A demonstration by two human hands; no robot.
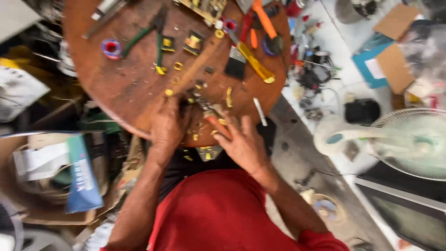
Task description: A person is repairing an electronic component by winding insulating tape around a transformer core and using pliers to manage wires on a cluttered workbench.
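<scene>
View: a head camera looks straight down at a round brown wooden table [139,88] and the person's two bare hands at its near edge; the picture is somewhat blurred.

Left hand: the left hand [168,128] rests on the near part of the table, fingers curled down over a small dark part [199,98]. It appears to pin or pinch that part, though the blur keeps the exact hold unclear.

Right hand: the right hand [241,144] lies just beside the left, fingers partly spread, closed around an orange-handled tool [217,124].

Tool axis: the tool's long axis runs diagonally, from the right hand up and to the left, its tip meeting the small dark part.

Key relation: the part lies just ahead of both hands, between them; the left hand is the nearer and touches it, while the right reaches it only through the tool.

Scraps: yellow bits [229,97] lie scattered on the wood around the hands.

Farther back: green-handled pliers [153,39], a black brush with a yellow handle [246,58] and a white stick [259,111] lie well apart from the hands.

Floor: a white fan [409,139] stands to the right.
</scene>
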